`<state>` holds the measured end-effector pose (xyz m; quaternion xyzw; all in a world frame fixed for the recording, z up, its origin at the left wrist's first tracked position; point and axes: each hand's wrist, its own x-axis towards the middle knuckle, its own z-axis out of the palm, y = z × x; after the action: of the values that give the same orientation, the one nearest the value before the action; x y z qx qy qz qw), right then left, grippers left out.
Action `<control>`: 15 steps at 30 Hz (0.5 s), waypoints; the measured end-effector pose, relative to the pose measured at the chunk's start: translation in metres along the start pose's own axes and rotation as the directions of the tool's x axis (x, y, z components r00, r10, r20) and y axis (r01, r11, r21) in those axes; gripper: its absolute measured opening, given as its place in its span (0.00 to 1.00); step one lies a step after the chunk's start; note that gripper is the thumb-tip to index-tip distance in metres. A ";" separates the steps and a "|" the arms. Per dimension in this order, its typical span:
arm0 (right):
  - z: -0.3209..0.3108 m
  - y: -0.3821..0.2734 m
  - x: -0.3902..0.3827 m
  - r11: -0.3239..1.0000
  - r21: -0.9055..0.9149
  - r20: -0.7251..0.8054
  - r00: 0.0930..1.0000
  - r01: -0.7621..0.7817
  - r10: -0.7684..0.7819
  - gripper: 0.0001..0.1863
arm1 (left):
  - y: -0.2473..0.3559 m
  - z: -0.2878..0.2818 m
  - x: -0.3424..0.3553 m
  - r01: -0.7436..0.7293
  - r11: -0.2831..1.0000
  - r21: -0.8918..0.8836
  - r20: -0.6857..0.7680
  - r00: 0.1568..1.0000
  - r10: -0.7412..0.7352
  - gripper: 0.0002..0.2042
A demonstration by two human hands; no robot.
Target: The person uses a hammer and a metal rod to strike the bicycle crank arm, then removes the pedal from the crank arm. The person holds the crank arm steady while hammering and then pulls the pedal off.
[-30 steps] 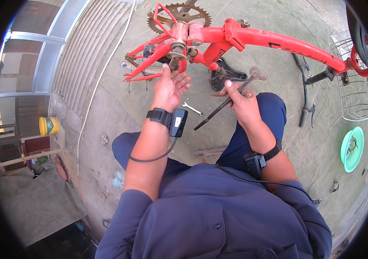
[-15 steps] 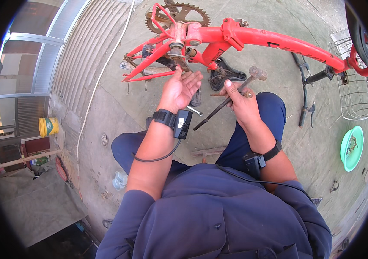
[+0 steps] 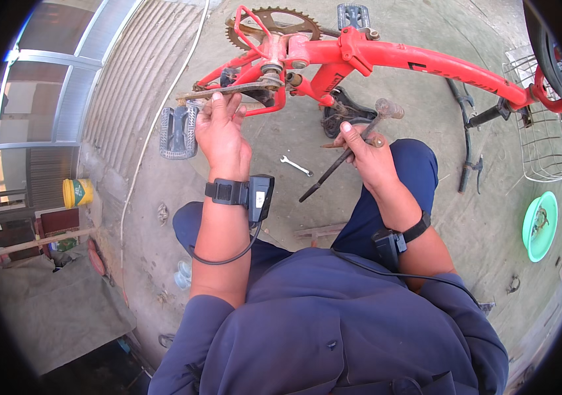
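Observation:
A red bicycle frame (image 3: pixel 419 60) lies before me, with a rusty chainring (image 3: pixel 287 14) at its far side. My left hand (image 3: pixel 224 141) is closed on the rusty crank arm (image 3: pixel 235 87), which points left, close to the black-and-grey pedal (image 3: pixel 178 133). A second pedal (image 3: pixel 353 16) shows beyond the frame. In my right hand (image 3: pixel 373 161) is a hammer (image 3: pixel 341 164), its rusty head up and its dark handle slanting down left. The same hand also pinches a short, pointed rusty rod (image 3: pixel 331 145).
On the floor lie a wrench (image 3: pixel 295 165) and, under the frame, a black saddle (image 3: pixel 334 122). Handlebars (image 3: pixel 463 138), a wire basket (image 3: pixel 538 155) and a green basin (image 3: pixel 530 227) with small parts are at right. A yellow bucket (image 3: pixel 78 192) stands at left.
My left hand has gone from open, palm up, to gripping the crank arm. The crank has turned, bringing its pedal out to the left. My right hand has hardly moved.

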<state>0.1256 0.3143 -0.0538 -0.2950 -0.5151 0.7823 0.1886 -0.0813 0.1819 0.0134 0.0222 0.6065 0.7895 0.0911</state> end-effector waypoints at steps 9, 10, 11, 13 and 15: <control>-0.004 -0.005 -0.004 0.997 0.074 -0.129 0.992 0.026 -0.017 0.24 | 0.011 0.039 -0.024 -0.863 0.231 0.450 0.655 0.495 0.571 0.12; -0.008 -0.007 -0.007 0.997 0.079 -0.156 0.988 0.026 -0.013 0.23 | 0.010 0.041 -0.026 -0.910 0.092 0.405 0.718 0.379 0.583 0.13; -0.012 -0.009 -0.008 0.997 0.068 -0.202 0.979 0.035 -0.021 0.22 | 0.006 0.042 -0.030 -0.890 0.210 0.405 0.719 0.452 0.529 0.13; -0.024 -0.015 -0.012 0.991 0.112 -0.262 0.964 0.074 -0.043 0.22 | 0.000 0.042 -0.036 -0.898 0.166 0.407 0.739 0.431 0.517 0.13; -0.040 -0.022 -0.022 0.987 0.150 -0.357 0.934 0.054 0.003 0.21 | -0.007 0.038 -0.041 -0.894 0.161 0.418 0.758 0.441 0.481 0.13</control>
<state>0.1682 0.3379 -0.0399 -0.4094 -0.4128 0.7516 0.3115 -0.0350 0.2133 0.0202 0.5286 0.7563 0.3430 -0.1761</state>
